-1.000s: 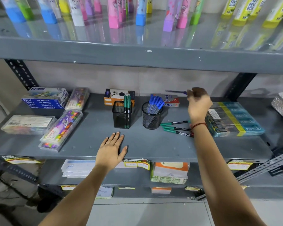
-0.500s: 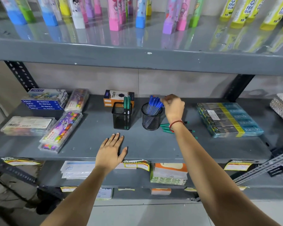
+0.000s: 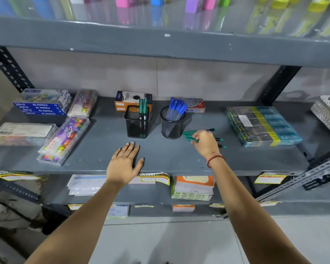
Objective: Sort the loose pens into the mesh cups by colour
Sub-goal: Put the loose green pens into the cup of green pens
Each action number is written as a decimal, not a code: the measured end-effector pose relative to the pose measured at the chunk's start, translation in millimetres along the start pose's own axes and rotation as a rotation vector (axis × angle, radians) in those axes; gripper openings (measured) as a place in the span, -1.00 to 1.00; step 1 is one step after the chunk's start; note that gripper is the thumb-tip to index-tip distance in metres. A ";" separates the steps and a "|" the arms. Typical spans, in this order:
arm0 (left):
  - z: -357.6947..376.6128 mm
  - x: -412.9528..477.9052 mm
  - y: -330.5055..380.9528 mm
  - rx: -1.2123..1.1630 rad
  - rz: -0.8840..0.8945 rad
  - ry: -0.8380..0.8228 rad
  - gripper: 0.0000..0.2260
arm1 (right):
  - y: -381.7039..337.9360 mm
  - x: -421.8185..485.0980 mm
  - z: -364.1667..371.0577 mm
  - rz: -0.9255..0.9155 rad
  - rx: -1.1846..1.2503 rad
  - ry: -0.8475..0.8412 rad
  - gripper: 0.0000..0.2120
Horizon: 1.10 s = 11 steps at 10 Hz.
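A square black mesh cup (image 3: 134,128) holds two green pens (image 3: 143,107). To its right, a round black mesh cup (image 3: 171,129) holds several blue pens (image 3: 176,107). Three loose green pens (image 3: 188,133) lie on the grey shelf (image 3: 164,155) just right of the round cup. My right hand (image 3: 205,142) rests over them, fingers curled around the middle pen, which still lies on the shelf. My left hand (image 3: 125,162) lies flat on the shelf in front of the square cup, fingers spread, holding nothing.
Boxes of oil pastels (image 3: 42,105) and clear crayon cases (image 3: 65,140) fill the left of the shelf. A teal pen pack (image 3: 265,124) lies at the right. Two small boxes (image 3: 131,100) stand behind the cups. A steel post (image 3: 278,84) rises at the back right.
My right hand carried a blue pen from the back right to the round cup, let it go there, then dropped onto the loose green pens. My left hand has not moved.
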State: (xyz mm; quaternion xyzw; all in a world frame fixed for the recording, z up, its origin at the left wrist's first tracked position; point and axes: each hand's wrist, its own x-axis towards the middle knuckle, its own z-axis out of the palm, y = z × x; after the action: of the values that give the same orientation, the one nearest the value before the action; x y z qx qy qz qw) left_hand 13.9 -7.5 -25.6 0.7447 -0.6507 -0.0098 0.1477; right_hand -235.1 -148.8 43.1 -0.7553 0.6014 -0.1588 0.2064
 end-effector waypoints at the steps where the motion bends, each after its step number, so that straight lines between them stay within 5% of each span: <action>1: -0.2 0.1 0.5 0.001 0.004 0.000 -0.41 | 0.2 -8.2 6.1 -0.032 -0.164 -0.031 -0.73; 5: -1.1 -0.7 1.8 -0.004 0.005 -0.004 -0.39 | -7.2 -8.1 20.8 -0.167 -0.443 -0.042 -0.76; 6: -1.0 -0.8 1.8 -0.009 0.001 -0.008 -0.40 | -13.8 -9.7 26.0 -0.233 -0.336 -0.082 -0.75; 8: -2.3 -0.7 2.2 -0.004 -0.003 -0.008 -0.40 | -65.2 -15.7 3.3 -0.338 0.264 0.219 -0.79; 9: -3.4 -1.2 3.6 0.005 -0.004 -0.008 -0.41 | -100.7 -10.6 -27.0 -0.374 0.491 0.360 -0.66; 11: -3.2 -1.0 2.6 0.016 -0.014 -0.003 -0.44 | -151.2 31.8 -39.5 -0.439 0.591 0.526 -0.74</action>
State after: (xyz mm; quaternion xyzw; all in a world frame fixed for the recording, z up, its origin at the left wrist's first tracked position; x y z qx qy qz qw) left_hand 11.9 -6.1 -22.1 0.7505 -0.6456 -0.0069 0.1407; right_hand -119.8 -155.6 153.0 -0.7076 0.3875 -0.5504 0.2148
